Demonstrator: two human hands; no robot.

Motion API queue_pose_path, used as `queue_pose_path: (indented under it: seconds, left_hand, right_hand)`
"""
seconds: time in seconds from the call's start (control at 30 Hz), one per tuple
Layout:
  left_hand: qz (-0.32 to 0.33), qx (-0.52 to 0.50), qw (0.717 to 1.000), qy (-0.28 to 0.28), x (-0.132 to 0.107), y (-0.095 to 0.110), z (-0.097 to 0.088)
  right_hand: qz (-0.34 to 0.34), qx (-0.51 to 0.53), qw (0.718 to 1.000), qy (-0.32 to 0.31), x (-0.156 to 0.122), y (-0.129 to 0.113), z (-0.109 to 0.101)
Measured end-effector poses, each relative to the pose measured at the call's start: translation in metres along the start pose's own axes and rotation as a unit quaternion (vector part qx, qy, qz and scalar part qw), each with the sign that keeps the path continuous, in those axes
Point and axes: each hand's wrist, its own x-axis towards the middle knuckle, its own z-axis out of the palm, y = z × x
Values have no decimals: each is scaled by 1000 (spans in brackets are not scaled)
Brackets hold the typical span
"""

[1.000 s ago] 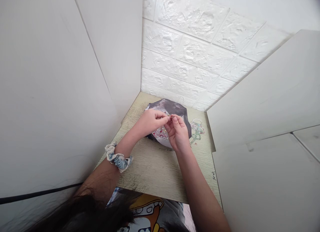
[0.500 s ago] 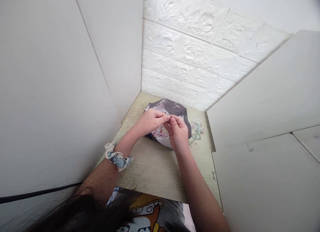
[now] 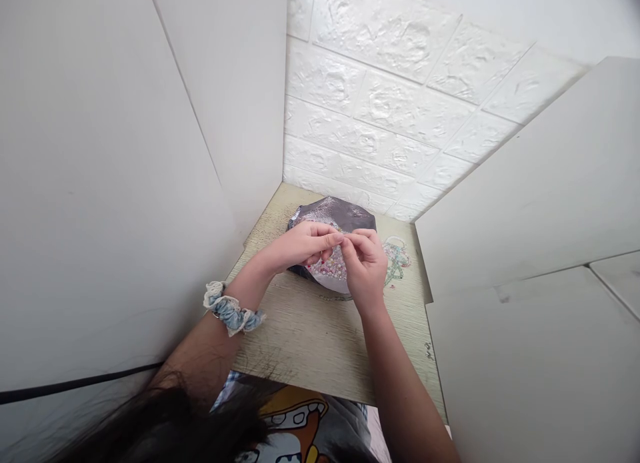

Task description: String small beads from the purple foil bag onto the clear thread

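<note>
My left hand [image 3: 300,245] and my right hand [image 3: 366,266] meet fingertip to fingertip above a white plate [image 3: 334,282] heaped with small pink and white beads. Both hands are pinched closed on something tiny between them, too small to name. A dark shiny bag [image 3: 334,214] lies under and behind the plate. A blue and white scrunchie [image 3: 227,309] circles my left wrist.
A greenish beaded string [image 3: 396,258] lies on the pale wooden board [image 3: 305,343] right of the plate. White panels wall in the left and right sides, and a white brick-pattern wall [image 3: 400,110] closes the back. A black cable [image 3: 75,385] runs along the lower left.
My right hand has shifted slightly right and up, with its fingers curled higher over the plate. My left hand stays pinched at the same spot.
</note>
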Motion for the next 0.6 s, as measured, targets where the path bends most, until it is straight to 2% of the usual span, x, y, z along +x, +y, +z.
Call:
queue_pose_path:
  seconds: [0.07,0.13,0.2,0.27,0.37,0.47,0.6]
  left_hand:
    - [-4,2,1000,-19,-1,1,0]
    - [-11,22,999,-39,-2,3,0]
    - [-12,32,997,-68,-3,4,0]
    - [-7,24,995,-99,-3,3,-1]
    - [1,6,989,-147,-3,1,-4]
    - [2,18,982,-189,-4,1,-6]
    - [-8,72,974,-214,-4,2,-6]
  right_hand:
    - [26,24,999,-3,1,-2,-2]
    - [74,101,992,-6,4,-4,-5]
    - [129,217,968,-12,8,-5,-11]
    - [181,317,931,-15,13,-5,-20]
    - [225,381,897,12,21,-8,-41]
    - [204,397,892,67,28,-19,-66]
    - [105,393,906,117,39,-50,-98]
